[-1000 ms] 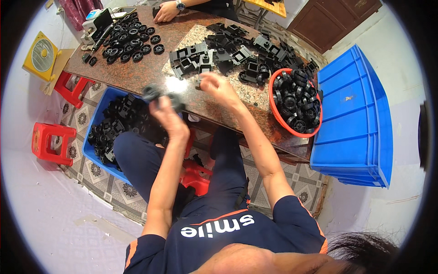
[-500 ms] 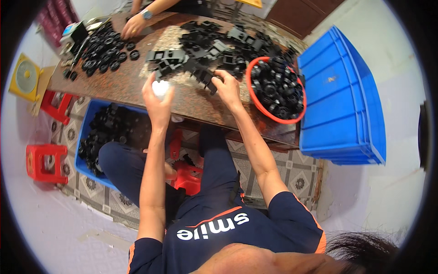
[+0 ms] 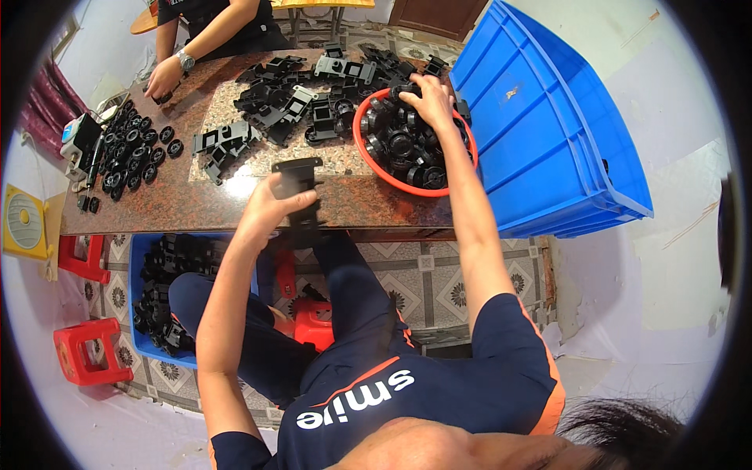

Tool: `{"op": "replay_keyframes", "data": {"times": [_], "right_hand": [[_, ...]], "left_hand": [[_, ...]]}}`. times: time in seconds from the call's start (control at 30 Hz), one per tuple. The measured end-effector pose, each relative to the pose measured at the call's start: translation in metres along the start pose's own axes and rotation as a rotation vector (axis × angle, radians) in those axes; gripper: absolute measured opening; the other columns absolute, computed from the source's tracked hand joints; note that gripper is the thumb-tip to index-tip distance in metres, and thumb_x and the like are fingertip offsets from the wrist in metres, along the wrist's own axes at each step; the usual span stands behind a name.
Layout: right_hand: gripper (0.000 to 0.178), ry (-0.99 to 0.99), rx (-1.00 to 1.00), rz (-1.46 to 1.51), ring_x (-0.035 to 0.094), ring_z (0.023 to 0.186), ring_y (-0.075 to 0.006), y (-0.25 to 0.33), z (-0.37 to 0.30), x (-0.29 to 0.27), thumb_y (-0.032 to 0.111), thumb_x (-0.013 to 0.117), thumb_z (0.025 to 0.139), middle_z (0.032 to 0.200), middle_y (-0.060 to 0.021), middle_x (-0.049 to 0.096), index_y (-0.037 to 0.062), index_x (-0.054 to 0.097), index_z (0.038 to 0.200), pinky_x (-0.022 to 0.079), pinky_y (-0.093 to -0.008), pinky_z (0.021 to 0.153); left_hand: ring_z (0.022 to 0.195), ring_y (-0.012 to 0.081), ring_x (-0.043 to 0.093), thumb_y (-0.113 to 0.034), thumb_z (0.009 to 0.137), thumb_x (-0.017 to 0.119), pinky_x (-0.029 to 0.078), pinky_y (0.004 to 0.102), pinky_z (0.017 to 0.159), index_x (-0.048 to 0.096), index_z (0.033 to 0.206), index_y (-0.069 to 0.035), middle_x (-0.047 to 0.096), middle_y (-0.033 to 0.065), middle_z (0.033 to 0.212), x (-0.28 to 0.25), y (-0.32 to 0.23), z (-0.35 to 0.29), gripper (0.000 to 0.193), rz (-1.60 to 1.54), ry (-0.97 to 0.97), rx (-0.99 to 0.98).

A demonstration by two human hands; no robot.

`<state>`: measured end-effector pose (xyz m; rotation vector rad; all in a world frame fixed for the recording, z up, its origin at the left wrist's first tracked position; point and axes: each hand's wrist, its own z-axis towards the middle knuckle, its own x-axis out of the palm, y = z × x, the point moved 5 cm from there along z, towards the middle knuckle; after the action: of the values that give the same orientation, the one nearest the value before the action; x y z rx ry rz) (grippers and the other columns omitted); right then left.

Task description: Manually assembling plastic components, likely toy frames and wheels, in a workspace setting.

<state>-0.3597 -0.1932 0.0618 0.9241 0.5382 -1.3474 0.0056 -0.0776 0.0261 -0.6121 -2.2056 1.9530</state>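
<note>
- So, left hand (image 3: 268,207) is wrapped round one black frame (image 3: 298,178); can't make out any wheel on it.
- Right hand (image 3: 434,103) is curled onto the wheels (image 3: 401,144) in the red basket (image 3: 423,190); can't tell if it's gripping one.
- Plenty left: loose frames (image 3: 276,116) heaped beyond the left hand, more black parts (image 3: 168,266) in the blue bin (image 3: 139,262) below it.

- Red plastic stool (image 3: 78,335) at the left, on the patterned tile floor (image 3: 450,294)
- Second red stool (image 3: 95,269) just beyond it, partly hidden
- Yellow fan (image 3: 26,222) with a round grille, far left
- Dark red curtain (image 3: 56,106), upper left
- Large blue bin (image 3: 540,117), right
- Brown door (image 3: 439,17), top
</note>
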Motion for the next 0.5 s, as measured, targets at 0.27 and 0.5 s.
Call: {"op": "replay_keyframes", "data": {"times": [0.27, 0.5], "right_hand": [[0.039, 0.161, -0.148, 0.215, 0.065, 0.102, -0.0294, 0.005, -0.005, -0.002, 0.033, 0.075, 0.072, 0.111, -0.0114, 0.069, 0.0124, 0.071, 0.105, 0.047, -0.0451, 0.087], [0.027, 0.107, 0.159, 1.078, 0.067, 0.078, -0.0169, 0.057, -0.050, -0.027, 0.026, 0.067, 0.093, 0.097, -0.0073, 0.069, 0.0022, 0.066, 0.105, 0.054, -0.0289, 0.069]], "left_hand": [[0.092, 0.0286, 0.069, -0.011, 0.088, 0.068, 0.060, 0.0451, 0.073, 0.043, 0.126, -0.009, 0.066, 0.0113, 0.110, 0.007, 0.031, -0.006, 0.046, -0.756, 0.010, -0.140], [0.093, 0.0281, 0.069, -0.018, 0.092, 0.066, 0.060, 0.0452, 0.078, 0.048, 0.121, -0.008, 0.065, 0.0099, 0.114, 0.007, 0.021, -0.011, 0.035, -0.920, -0.015, -0.072]]}}
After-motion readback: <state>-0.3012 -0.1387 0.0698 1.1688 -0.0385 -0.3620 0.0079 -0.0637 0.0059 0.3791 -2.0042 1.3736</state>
